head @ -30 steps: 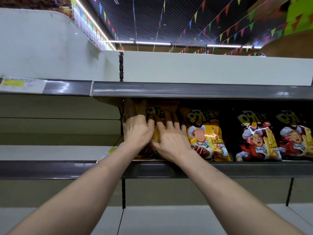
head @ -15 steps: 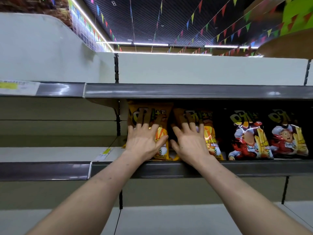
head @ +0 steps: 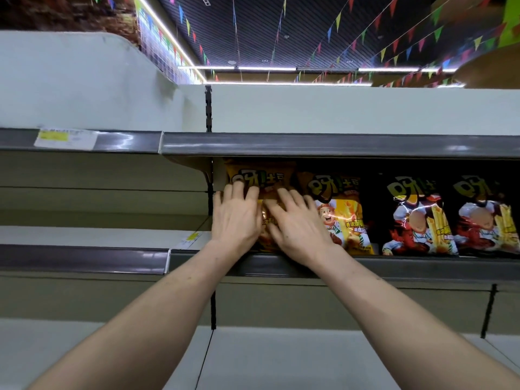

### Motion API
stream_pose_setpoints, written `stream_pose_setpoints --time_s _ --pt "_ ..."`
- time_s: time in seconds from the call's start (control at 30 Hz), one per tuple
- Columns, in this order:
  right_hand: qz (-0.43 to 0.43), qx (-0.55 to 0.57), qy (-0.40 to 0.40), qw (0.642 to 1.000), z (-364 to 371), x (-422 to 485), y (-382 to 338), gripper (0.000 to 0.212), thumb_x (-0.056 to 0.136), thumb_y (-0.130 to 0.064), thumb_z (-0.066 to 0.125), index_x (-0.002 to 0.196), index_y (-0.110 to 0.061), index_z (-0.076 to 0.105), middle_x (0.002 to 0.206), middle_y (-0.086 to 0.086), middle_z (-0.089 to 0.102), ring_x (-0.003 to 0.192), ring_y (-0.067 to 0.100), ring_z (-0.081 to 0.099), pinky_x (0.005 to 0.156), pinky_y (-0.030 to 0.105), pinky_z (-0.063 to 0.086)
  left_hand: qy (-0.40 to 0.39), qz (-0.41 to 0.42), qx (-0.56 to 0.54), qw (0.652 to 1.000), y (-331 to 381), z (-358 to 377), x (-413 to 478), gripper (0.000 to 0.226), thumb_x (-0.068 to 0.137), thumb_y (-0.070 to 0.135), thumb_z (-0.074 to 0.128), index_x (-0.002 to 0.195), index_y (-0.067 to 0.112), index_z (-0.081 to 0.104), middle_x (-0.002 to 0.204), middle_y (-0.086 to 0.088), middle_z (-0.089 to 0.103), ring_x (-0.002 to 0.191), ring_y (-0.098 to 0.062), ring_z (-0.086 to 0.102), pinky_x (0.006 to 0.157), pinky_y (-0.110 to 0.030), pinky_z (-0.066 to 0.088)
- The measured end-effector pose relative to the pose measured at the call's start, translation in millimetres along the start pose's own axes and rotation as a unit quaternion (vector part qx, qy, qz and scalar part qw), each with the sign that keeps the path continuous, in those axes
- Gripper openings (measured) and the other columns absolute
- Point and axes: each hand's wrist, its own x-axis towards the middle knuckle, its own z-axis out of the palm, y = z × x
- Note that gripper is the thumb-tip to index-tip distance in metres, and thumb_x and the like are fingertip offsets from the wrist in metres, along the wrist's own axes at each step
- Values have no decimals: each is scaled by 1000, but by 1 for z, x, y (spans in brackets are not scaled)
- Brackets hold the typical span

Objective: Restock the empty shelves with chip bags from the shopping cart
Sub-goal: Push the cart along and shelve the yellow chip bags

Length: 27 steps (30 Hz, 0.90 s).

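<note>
An orange chip bag (head: 261,175) stands upright at the left end of the middle shelf (head: 408,267). My left hand (head: 235,220) lies flat against its left side with straight fingers. My right hand (head: 298,229) presses its right side, fingers spread. A second orange bag (head: 342,218) stands just right of it, then two black bags, one (head: 416,218) beside the other (head: 486,220). My hands hide most of the first bag's front. The shopping cart is out of view.
The shelf above (head: 337,144) overhangs the bags closely. To the left, the neighbouring bay's shelf (head: 84,260) holds no goods, with a price label (head: 66,137) on the rail above it. A lower shelf (head: 281,358) lies beneath my forearms.
My right hand moved left from the second orange bag onto the first one, beside my left hand. Both hands now press the same bag.
</note>
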Motion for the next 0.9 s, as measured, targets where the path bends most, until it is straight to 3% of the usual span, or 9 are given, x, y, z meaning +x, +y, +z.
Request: stream_pose_setpoints --time_s 0.13,0.3,0.4,0.5,0.7,0.9 --pt "-3 26 -39 999 1 -1 -5 49 99 -29 43 146 -17 36 157 10 23 141 28 25 111 42 25 -45 -9 12 999 0 -5 0 44 99 36 39 140 21 39 136 -12 41 125 -30 37 100 -46 32" --pt "-23 31 -44 998 -19 -8 -14 45 99 -29 44 142 -15 43 158 12 20 144 29 20 112 42 22 -49 -39 2 998 -2 -26 -11 43 98 34 44 138 20 41 136 -12 42 125 -31 40 97 -44 33" --pt "-53 54 -24 997 -24 -19 -27 47 98 -26 47 144 -17 40 154 10 27 141 28 24 111 41 23 -42 -75 -11 996 -12 -36 -31 36 99 33 42 132 19 46 127 -10 46 118 -31 44 94 -43 33" --pt "-88 72 -31 993 -26 -31 -49 43 96 -28 49 138 -19 48 152 8 30 140 26 25 111 40 22 -54 -108 1 993 -28 -48 -61 36 97 31 46 131 18 47 125 -10 46 117 -32 44 93 -43 32" --pt "-166 125 -67 976 -14 -54 -126 41 97 -28 45 137 -18 50 148 8 36 138 27 28 109 37 22 -90 -201 40 975 -82 -74 -146 36 96 27 47 131 19 49 126 -8 48 120 -30 45 93 -40 32" --pt "-265 207 -116 934 -5 -92 -243 40 99 -27 44 139 -18 48 149 9 34 140 26 27 113 37 18 -153 -313 112 931 -151 -117 -255 39 98 31 46 136 20 44 128 -8 46 121 -29 45 97 -40 32"
